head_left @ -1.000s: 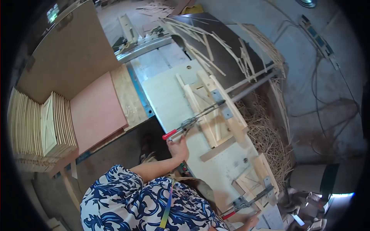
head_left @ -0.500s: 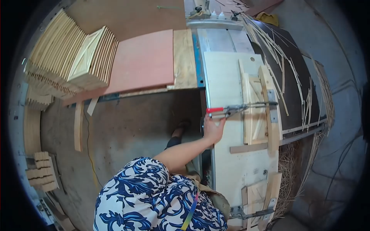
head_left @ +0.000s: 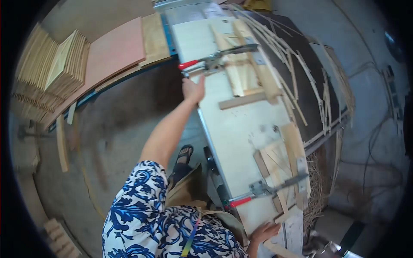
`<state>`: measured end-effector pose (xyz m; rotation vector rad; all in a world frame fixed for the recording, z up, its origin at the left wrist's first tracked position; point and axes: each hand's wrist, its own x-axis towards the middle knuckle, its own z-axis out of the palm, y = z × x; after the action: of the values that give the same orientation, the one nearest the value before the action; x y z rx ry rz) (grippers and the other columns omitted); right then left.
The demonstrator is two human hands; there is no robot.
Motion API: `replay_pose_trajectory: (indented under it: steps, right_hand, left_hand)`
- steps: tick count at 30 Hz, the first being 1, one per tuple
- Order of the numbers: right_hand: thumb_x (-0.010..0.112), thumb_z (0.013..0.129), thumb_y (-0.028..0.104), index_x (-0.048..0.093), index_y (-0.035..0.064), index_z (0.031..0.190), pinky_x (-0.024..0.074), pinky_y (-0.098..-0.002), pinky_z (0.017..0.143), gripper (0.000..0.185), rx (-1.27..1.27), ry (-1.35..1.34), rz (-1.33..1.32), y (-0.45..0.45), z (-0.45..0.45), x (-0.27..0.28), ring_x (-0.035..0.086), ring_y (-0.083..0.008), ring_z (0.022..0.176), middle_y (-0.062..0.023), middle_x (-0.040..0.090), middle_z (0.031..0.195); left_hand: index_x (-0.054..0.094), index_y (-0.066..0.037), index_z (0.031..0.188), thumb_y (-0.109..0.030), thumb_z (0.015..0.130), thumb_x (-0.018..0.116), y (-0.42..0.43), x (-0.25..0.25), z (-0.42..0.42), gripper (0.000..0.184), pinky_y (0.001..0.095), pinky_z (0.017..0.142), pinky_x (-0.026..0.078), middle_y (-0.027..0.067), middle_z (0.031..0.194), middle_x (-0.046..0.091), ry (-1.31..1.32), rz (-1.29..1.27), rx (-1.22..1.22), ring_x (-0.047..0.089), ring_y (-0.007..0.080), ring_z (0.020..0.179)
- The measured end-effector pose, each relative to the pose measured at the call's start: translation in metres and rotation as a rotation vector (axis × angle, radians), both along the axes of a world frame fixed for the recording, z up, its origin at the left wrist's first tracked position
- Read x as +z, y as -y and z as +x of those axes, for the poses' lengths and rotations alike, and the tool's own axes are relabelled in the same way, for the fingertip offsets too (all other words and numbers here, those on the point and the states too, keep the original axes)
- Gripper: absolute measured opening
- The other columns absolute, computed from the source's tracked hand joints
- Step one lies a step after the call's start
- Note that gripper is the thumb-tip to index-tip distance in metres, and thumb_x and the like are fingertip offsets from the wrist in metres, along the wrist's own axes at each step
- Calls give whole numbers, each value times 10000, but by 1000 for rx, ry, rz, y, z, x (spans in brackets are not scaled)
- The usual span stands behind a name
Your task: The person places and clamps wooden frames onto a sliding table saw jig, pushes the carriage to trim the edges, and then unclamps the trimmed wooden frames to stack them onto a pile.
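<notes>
A long pale board (head_left: 241, 137) carries two toggle clamps. My left hand (head_left: 193, 90) grips its left edge, just below the red handle (head_left: 187, 65) of the upper clamp (head_left: 215, 60). Under that clamp's arm lies a small wooden frame (head_left: 241, 77) against a wooden stop. The lower clamp (head_left: 266, 189), also red-handled, reaches over a second piece with thin diagonal strips (head_left: 275, 159). My right hand (head_left: 266, 232) rests at the near end of the board with its fingers apart, beside a loose wooden strip (head_left: 279, 249).
At the left, stacked wooden frames (head_left: 66, 64) stand by a pink panel (head_left: 116, 45). A blue-edged table (head_left: 167, 36) adjoins the board. Thin offcuts (head_left: 297, 73) lie on a dark surface at the right, with a scrap heap (head_left: 316, 189) below. My foot (head_left: 185, 152) shows on the floor.
The board has slid forward past the dark surface's edge, with my left hand staying near the upper clamp. My right hand, hidden half a second ago, is in view again. The camera view has shifted.
</notes>
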<state>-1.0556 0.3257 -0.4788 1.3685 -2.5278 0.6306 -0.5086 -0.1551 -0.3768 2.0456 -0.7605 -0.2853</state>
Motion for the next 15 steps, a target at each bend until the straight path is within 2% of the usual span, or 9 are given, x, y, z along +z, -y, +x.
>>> replay_pose_trajectory:
  steps: [1,3,5,7,8,10,11,13,15]
  right_hand:
    - [450,1030,576,519,-139,1369,394,-562,1078,794,-33,-3,-21,7,1,1,504,-502,1270,-372,532,1365]
    - [553,1021,302,358,-72,1525,226,-517,1213,657,142,244,-33,3,1,5,314,-458,1448,-315,360,1547]
    - [587,1007,298,350,-89,1521,228,-510,1213,685,148,244,-58,-3,-11,-9,311,-458,1449,-313,351,1553]
    - [620,984,278,345,-114,1506,228,-516,1211,708,213,223,-123,-4,-21,-21,316,-470,1436,-328,354,1538]
    - [636,969,273,353,-123,1492,230,-522,1207,715,218,248,-147,-3,-22,-19,321,-470,1428,-331,362,1526]
    - [661,945,272,366,-139,1466,237,-531,1200,726,238,288,-189,0,-24,-17,328,-471,1415,-336,377,1504]
    - [672,937,278,371,-144,1454,240,-533,1196,731,253,296,-200,-5,-28,-12,329,-471,1410,-338,383,1493]
    - [708,907,286,390,-141,1438,238,-507,1199,752,337,381,-230,-5,-24,13,317,-469,1417,-336,362,1507]
    - [729,905,284,532,-112,1321,380,-510,1095,607,509,409,-292,-28,-44,47,484,-450,1286,-303,528,1361]
  left_hand:
    - [468,205,1259,-645,879,665,-3,5,1,952,498,1019,487,399,1201,625,-25,14,-36,613,508,1177]
    - [489,172,1302,-663,896,625,-8,-2,2,938,492,1027,478,370,1212,640,-4,56,-37,608,495,1200]
    - [551,86,1325,-650,940,566,-52,-23,-9,831,480,1030,475,321,1239,657,-58,-36,-231,606,466,1228]
    - [594,12,1341,-573,1006,517,-132,-54,-54,679,454,972,496,259,1156,699,14,-76,-295,664,399,1127]
    - [597,25,1252,-529,1040,490,-182,-72,-83,603,469,920,507,257,1100,704,-45,-112,-390,665,417,1072]
    - [602,9,1252,-457,1063,525,-303,-95,-171,509,337,721,504,94,851,633,-278,-61,-429,601,187,784]
    - [556,2,1324,-441,1058,543,-360,-126,-218,516,316,705,500,83,857,628,-419,-165,-445,603,163,786]
    - [474,29,1396,-431,1048,561,-452,-122,-319,584,321,736,508,108,908,655,-513,-126,-383,623,186,809]
    - [446,48,1410,-439,1033,576,-492,-90,-396,630,348,789,512,153,985,666,-491,-85,-376,643,228,884]
